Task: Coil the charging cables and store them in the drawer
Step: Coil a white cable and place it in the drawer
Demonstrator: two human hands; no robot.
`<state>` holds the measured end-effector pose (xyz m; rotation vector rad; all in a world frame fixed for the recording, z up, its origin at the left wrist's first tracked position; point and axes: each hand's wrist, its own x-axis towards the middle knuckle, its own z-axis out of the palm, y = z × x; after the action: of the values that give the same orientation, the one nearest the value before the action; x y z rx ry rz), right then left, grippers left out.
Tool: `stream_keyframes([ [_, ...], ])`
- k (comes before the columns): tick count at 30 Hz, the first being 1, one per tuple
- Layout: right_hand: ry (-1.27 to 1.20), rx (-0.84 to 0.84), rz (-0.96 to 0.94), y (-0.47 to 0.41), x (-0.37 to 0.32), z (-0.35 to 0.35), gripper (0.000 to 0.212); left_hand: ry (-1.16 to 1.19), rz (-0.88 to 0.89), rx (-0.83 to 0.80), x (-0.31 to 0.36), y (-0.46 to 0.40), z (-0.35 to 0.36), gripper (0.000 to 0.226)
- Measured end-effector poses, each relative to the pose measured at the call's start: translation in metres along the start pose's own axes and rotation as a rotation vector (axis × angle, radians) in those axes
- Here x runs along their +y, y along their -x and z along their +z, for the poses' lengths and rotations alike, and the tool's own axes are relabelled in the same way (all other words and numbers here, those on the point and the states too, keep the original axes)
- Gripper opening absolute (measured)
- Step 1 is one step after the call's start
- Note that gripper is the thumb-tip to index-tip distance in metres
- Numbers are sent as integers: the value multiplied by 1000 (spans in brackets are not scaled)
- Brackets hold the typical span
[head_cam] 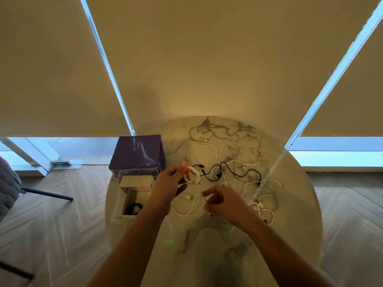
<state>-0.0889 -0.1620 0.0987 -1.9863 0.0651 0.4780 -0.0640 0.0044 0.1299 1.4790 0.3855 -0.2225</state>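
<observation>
My left hand [171, 184] holds a small coil of white cable [193, 176] above the round marble table [207, 245]. The loose tail of that cable runs down to my right hand [222, 203], which pinches it between thumb and fingers. A black cable [228, 169] snakes across the table just beyond the coil. Several loose white cables [207, 149] lie spread over the far and right parts of the table. A purple drawer unit [137, 155] stands at the table's left edge with one white drawer [132, 200] pulled out; a dark coiled cable [135, 208] lies inside it.
Beige roller blinds hang behind the table, with a bead chain at the right. A grey chair [8, 187] with dark legs stands on the wood floor at the far left. The table's near half holds nothing but my forearms.
</observation>
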Motion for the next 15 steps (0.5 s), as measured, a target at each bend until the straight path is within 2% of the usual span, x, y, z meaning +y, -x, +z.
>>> stream_keyframes([
  [5,55,23,-19,2,3,-1,21,-22,-6,-13,3,0,-4,37],
  [10,29,14,-58,0,-6,3,23,-2,-59,-121,4,0,-2,39],
  [15,-35,185,-101,-4,-14,3,16,38,-112,-184,1,2,2,41],
])
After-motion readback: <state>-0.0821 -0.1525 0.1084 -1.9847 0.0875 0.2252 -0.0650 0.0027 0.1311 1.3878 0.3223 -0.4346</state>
